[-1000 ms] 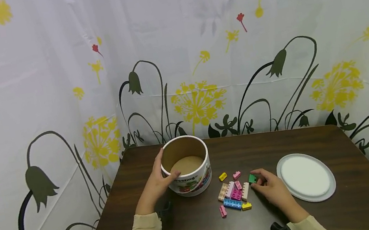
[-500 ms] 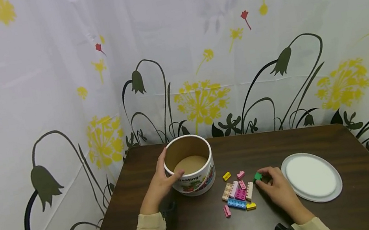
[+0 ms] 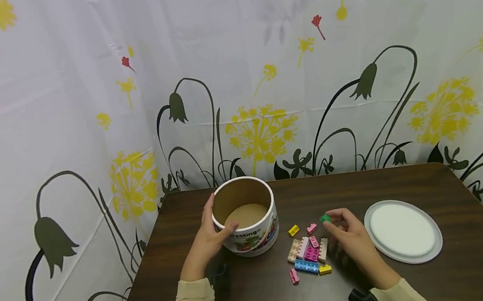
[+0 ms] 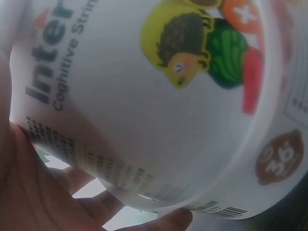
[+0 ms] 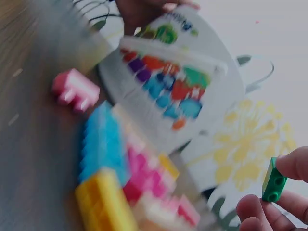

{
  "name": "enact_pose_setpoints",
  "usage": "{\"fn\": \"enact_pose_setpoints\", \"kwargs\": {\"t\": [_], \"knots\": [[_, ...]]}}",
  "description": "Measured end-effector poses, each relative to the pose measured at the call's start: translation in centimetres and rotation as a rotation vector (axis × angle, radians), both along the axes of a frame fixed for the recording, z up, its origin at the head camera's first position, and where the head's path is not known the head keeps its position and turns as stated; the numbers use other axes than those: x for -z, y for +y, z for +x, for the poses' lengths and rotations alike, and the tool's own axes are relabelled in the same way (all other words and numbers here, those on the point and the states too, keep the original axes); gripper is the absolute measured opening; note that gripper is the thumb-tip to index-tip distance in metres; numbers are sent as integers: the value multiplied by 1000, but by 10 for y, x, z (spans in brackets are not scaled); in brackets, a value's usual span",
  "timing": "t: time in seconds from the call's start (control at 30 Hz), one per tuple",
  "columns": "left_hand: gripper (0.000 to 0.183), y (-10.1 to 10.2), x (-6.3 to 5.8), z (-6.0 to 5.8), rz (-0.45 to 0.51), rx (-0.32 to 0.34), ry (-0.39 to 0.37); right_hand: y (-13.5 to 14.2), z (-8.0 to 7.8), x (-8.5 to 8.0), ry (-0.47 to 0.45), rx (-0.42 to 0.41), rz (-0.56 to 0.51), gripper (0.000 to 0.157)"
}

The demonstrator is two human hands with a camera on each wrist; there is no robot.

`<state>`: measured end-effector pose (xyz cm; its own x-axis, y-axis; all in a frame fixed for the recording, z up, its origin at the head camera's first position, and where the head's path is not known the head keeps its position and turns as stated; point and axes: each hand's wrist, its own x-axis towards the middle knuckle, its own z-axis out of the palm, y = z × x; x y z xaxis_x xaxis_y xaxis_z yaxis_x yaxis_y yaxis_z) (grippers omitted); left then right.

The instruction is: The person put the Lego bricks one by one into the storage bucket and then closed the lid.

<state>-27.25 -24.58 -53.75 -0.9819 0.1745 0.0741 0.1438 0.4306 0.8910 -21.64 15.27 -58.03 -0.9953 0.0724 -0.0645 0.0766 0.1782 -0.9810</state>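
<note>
My left hand [image 3: 207, 242] grips the near left side of a round white bucket [image 3: 257, 242], thumb over the rim and fingers along the outer wall. In the left wrist view, the printed wall of the bucket [image 4: 120, 120] fills most of the frame, with fingers spread beneath it. My right hand [image 3: 353, 240] pinches a small green toy brick [image 3: 325, 218] between thumb and fingers, just above the table. Close up in the right wrist view, the green brick [image 5: 274, 182] shows its studs. Left of that hand lies a cluster of toy bricks, including a blue brick [image 3: 306, 266] and a magenta brick [image 3: 312, 254].
A round white lid [image 3: 403, 231] lies on the dark wooden table [image 3: 461, 242] to the right of my right hand. Loose around the cluster are yellow bricks [image 3: 293, 230] and pink bricks [image 3: 294, 276]. A flowered curtain [image 3: 257, 65] hangs behind the table.
My right hand has lifted the green brick off the table, slightly away from me and to the left. The left hand keeps its hold on the bucket. The head view has shifted slightly.
</note>
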Motion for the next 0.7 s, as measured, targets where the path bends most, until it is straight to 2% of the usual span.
{"fn": "enact_pose_setpoints", "kwargs": {"t": [0.13, 0.37, 0.6, 0.7], "knots": [[111, 2, 1, -2, -6, 0, 8, -12, -13, -21, 34, -40, -18, 41], [112, 6, 3, -3, -16, -4, -1, -31, -49, -53, 107, -80, -91, 32], [112, 2, 2, 1, -48, -15, -3, -73, -84, -89, 156, -176, -330, 32], [111, 0, 1, 1, -50, -14, 2, -98, -100, -110, 160, -157, -423, 24]]}}
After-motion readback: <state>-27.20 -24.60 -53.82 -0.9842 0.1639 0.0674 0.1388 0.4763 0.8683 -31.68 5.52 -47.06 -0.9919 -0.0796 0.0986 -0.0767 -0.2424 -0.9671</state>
